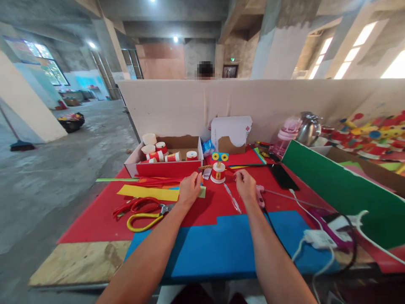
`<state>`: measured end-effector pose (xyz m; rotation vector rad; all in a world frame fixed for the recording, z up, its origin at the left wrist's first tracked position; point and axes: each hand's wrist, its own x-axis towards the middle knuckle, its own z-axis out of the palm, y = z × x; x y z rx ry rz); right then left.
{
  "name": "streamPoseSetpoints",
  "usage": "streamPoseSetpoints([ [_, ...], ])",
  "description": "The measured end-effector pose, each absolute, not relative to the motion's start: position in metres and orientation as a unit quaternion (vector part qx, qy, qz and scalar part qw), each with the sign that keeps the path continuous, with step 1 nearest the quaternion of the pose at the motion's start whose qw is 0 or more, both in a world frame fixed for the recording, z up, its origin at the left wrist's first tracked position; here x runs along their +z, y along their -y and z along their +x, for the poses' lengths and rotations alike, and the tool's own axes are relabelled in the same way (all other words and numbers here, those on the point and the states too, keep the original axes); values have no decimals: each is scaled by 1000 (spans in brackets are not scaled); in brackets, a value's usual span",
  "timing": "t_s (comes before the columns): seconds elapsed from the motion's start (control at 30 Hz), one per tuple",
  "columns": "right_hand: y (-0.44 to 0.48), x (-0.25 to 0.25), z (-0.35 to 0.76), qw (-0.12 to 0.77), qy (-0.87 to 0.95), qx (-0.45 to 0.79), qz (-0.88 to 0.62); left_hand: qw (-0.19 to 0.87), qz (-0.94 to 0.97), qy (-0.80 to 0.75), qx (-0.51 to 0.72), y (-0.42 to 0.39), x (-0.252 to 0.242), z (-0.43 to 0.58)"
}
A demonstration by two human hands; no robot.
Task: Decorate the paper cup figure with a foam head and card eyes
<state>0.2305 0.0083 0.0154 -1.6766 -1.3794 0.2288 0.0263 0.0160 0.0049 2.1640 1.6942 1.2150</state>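
In the middle of the table stands an upturned red-and-white paper cup (pixel 218 174). On top of it a short yellow spring-like piece carries a blue strip (pixel 220 156) with two yellow ring eyes. A folded, spring-like paper strip (pixel 206 167) sticks out from the cup's left side. My left hand (pixel 190 190) is closed at the outer end of that strip, fingertips pinched. To the right of the cup, my right hand (pixel 246 185) is closed in a pinch; a thin dark red piece reaches toward its fingertips, too small to make out.
Scissors (pixel 147 219) with yellow handles and yellow paper (pixel 148 192) lie left. A pen (pixel 233 198), pink glue gun (pixel 260 196), phone (pixel 283 177) and cables lie right. A box of cups (pixel 131 162) stands behind; a green-sided box (pixel 332 198) borders the right. A person sits beyond the partition.
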Motion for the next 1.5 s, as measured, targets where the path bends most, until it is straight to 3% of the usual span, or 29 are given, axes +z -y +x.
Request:
streamPoseSetpoints([
  [0.2, 5, 27, 217, 136, 639, 97, -751, 56, 718, -587, 370, -13, 6, 28],
  [0.37, 12, 34, 211, 70, 663, 110, -737, 55, 720, -581, 375, -15, 7, 26],
  [0.57, 7, 22, 211, 152, 786, 149, -581, 41, 669, -604, 432, -26, 11, 5],
  [0.83, 10, 25, 197, 465, 704, 24, -536, 34, 631, -609, 479, -32, 16, -11],
  [1.0, 13, 25, 191, 480, 695, 9, -536, 52, 644, -610, 459, -27, 26, -3],
  [1.1, 10, 20, 190, 468, 707, 8, -531, 86, 682, -578, 439, -21, 56, -5],
  [1.23, 7, 16, 192, 473, 700, -10, -535, 46, 739, -538, 402, -13, 106, -31],
  [1.37, 6, 17, 193, 483, 695, -13, -533, 30, 793, -549, 262, -2, 118, -71],
  [1.5, 7, 19, 192, 494, 695, -23, -522, 50, 818, -561, 117, 8, 87, -91],
])
